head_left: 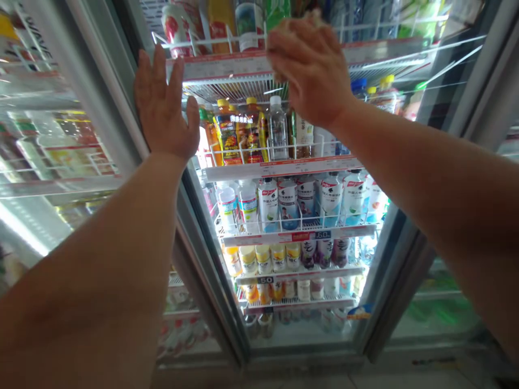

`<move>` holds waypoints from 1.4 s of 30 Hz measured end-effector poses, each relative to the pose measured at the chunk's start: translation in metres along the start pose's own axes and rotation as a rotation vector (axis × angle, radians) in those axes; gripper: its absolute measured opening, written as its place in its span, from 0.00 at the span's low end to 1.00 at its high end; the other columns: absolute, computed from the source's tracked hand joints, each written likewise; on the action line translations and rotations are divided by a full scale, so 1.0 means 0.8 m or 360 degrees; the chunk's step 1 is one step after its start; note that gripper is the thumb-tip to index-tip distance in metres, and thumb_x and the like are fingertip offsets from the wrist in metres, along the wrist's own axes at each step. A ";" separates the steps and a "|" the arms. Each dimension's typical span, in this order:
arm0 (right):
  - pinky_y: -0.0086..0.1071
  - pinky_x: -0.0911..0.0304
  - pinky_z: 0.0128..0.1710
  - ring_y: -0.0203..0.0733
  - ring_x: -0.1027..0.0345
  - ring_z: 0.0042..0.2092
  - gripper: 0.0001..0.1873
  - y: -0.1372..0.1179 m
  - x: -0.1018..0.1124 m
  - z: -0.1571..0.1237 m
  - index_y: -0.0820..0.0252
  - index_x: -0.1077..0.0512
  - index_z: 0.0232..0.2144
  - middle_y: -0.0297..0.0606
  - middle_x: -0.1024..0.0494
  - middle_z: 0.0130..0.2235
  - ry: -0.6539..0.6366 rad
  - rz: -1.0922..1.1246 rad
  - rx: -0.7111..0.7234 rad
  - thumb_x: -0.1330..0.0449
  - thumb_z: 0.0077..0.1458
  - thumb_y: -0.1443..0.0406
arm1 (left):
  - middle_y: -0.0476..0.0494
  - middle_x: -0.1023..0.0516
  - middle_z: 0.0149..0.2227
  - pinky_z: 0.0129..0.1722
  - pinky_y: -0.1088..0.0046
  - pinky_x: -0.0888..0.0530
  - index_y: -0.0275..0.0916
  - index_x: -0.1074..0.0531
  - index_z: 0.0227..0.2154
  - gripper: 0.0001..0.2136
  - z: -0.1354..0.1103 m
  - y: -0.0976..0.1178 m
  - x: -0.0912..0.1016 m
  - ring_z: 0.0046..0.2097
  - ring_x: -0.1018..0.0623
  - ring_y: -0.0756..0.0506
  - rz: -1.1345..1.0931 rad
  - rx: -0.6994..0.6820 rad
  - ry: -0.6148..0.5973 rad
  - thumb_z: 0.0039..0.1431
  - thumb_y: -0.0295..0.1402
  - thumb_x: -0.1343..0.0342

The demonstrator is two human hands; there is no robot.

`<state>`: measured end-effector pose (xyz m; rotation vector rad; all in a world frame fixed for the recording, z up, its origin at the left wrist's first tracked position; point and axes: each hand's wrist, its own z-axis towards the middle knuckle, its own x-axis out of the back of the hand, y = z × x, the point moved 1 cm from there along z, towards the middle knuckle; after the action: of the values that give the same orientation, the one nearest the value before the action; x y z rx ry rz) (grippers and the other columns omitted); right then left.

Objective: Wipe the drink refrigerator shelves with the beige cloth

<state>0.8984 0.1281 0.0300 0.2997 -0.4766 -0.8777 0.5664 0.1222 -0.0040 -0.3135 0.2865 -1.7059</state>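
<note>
I face an open drinks fridge with wire shelves. My left hand [164, 105] lies flat and open against the edge of the glass door [101, 102], fingers stretched upward. My right hand [310, 67] reaches into the fridge at the top shelf [227, 67], its back toward me and smeared by motion. Its fingers curl away from me, and whatever they touch or hold is hidden. Below it stand orange juice bottles [229, 132] and a clear water bottle [278, 129].
Lower shelves carry several white-and-blue labelled bottles [308, 200], small yellow-capped jars [263, 258] and cans near the bottom. A second glass door [441, 113] stands at the right. Another fridge section with bottles shows through the glass at left [52, 156].
</note>
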 end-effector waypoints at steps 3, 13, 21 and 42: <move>0.56 0.56 0.71 0.54 0.53 0.73 0.30 0.034 0.014 -0.009 0.53 0.35 0.67 0.31 0.42 0.71 0.0359 -0.0211 -0.0734 0.56 0.66 0.66 | 0.77 0.67 0.72 0.74 0.58 0.57 0.53 0.53 0.74 0.28 0.000 -0.004 -0.005 0.75 0.58 0.43 -0.0049 -0.0016 0.0030 0.75 0.50 0.67; 0.48 0.53 0.75 0.42 0.46 0.71 0.26 0.016 0.010 -0.040 0.46 0.38 0.66 0.22 0.37 0.69 -0.0047 -0.0327 0.0431 0.56 0.70 0.62 | 0.82 0.64 0.71 0.75 0.56 0.61 0.59 0.44 0.70 0.28 0.007 0.010 0.002 0.74 0.56 0.42 -0.0244 -0.0164 -0.0338 0.68 0.48 0.60; 0.53 0.50 0.72 0.48 0.42 0.68 0.25 0.056 -0.007 -0.028 0.55 0.28 0.59 0.31 0.29 0.65 0.0675 -0.0255 -0.0711 0.52 0.64 0.69 | 0.74 0.56 0.71 0.74 0.50 0.71 0.56 0.42 0.69 0.30 0.035 0.102 -0.012 0.75 0.59 0.40 -0.0450 -0.0052 -0.0442 0.66 0.51 0.57; 0.54 0.59 0.74 0.52 0.54 0.74 0.30 0.036 0.009 -0.025 0.58 0.37 0.68 0.31 0.44 0.72 0.0206 -0.0376 -0.0610 0.47 0.64 0.68 | 0.76 0.64 0.71 0.74 0.53 0.73 0.59 0.46 0.71 0.30 0.026 0.101 -0.025 0.75 0.60 0.41 -0.0419 -0.0139 -0.0341 0.67 0.44 0.52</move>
<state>0.9320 0.1410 0.0273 0.0598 -0.1471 -1.1503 0.6514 0.1288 -0.0150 -0.6164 0.1666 -1.9018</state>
